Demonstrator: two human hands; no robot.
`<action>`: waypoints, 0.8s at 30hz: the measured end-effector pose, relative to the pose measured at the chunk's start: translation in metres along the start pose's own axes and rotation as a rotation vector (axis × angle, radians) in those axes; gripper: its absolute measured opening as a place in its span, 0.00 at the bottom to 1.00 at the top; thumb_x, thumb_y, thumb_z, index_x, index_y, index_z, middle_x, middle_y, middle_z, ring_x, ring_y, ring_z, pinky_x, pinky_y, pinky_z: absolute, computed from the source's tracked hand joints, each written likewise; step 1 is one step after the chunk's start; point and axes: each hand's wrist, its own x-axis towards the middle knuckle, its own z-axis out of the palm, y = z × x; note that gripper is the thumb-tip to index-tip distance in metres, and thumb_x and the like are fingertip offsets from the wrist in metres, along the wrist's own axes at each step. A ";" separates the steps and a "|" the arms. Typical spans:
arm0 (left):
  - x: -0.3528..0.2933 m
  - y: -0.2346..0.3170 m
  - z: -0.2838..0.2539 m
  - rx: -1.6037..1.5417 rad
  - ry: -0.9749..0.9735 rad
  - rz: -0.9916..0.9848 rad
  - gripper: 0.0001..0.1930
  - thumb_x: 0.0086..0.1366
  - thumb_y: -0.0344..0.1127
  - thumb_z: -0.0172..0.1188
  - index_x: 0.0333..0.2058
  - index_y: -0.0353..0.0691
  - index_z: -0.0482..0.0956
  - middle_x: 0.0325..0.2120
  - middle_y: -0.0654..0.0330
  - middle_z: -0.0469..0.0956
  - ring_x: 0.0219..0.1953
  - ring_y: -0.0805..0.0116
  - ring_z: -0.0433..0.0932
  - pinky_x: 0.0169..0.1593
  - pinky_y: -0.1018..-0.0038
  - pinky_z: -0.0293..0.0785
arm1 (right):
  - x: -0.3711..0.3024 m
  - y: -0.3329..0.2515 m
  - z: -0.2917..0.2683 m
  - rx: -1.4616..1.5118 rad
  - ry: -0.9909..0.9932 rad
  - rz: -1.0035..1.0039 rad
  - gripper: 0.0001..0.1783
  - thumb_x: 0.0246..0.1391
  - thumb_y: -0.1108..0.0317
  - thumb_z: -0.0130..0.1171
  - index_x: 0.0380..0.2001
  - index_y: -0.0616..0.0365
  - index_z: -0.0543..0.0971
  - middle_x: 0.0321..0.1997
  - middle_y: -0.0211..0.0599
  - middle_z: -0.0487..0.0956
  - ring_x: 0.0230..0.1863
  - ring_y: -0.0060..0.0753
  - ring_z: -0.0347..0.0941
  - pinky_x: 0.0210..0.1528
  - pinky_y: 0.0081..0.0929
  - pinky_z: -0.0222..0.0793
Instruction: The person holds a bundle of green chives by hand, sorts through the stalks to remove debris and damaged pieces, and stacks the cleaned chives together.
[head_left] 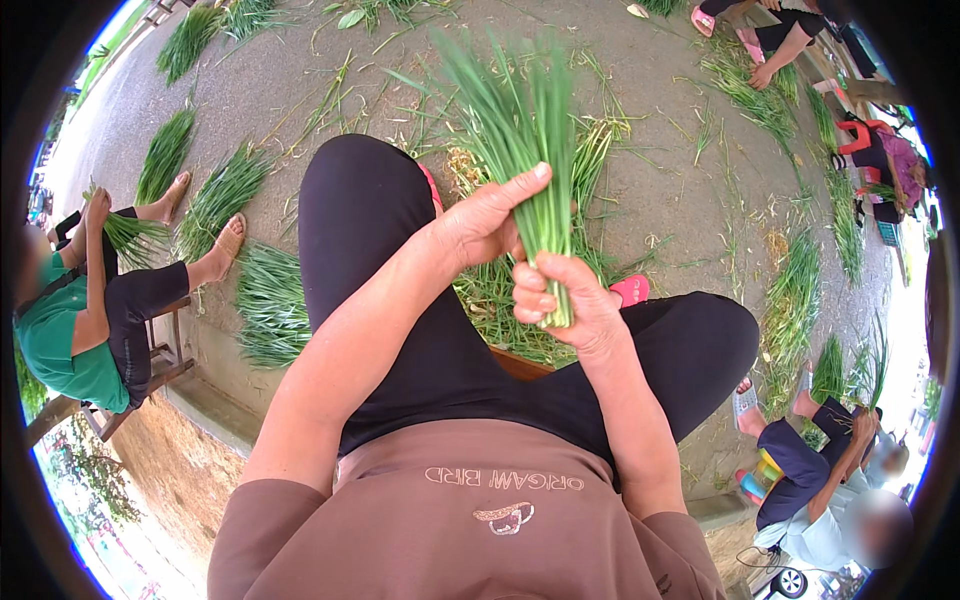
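Over my lap I hold up a bunch of long green garlic chives (540,215), its leaf tops fanned out and blurred. My right hand (575,300) is closed round the pale stem ends. Higher up, my left hand (490,220) clasps the bunch from the left side, thumb laid across the leaves and fingers partly hidden behind them. Below both hands, between my knees, more loose chives (500,305) lie on the ground.
Green piles (272,305) lie at my left, and a long heap (793,290) of greens and trimmings at right. A person in green (85,315) sits on a wooden bench at left. Other people work at far right (790,45) and lower right (820,480).
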 end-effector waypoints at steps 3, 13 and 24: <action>0.000 0.006 -0.003 -0.119 0.059 0.119 0.22 0.56 0.44 0.64 0.47 0.42 0.72 0.43 0.56 0.76 0.45 0.59 0.75 0.49 0.59 0.73 | 0.001 0.010 0.002 -0.060 -0.036 0.041 0.17 0.53 0.64 0.57 0.43 0.61 0.70 0.23 0.27 0.67 0.19 0.19 0.61 0.23 0.21 0.60; -0.001 0.008 -0.001 -0.074 0.176 0.219 0.12 0.58 0.35 0.62 0.36 0.37 0.72 0.25 0.55 0.76 0.28 0.62 0.78 0.34 0.66 0.78 | 0.004 0.008 0.006 -0.396 0.048 -0.073 0.30 0.50 0.58 0.61 0.50 0.66 0.65 0.38 0.41 0.74 0.35 0.33 0.75 0.36 0.29 0.74; 0.013 -0.003 -0.008 0.025 0.311 0.486 0.12 0.57 0.31 0.61 0.40 0.39 0.71 0.29 0.61 0.74 0.28 0.66 0.75 0.32 0.69 0.76 | 0.028 0.032 -0.021 -1.091 0.367 -0.421 0.34 0.45 0.61 0.65 0.52 0.65 0.62 0.41 0.41 0.73 0.38 0.34 0.73 0.40 0.32 0.70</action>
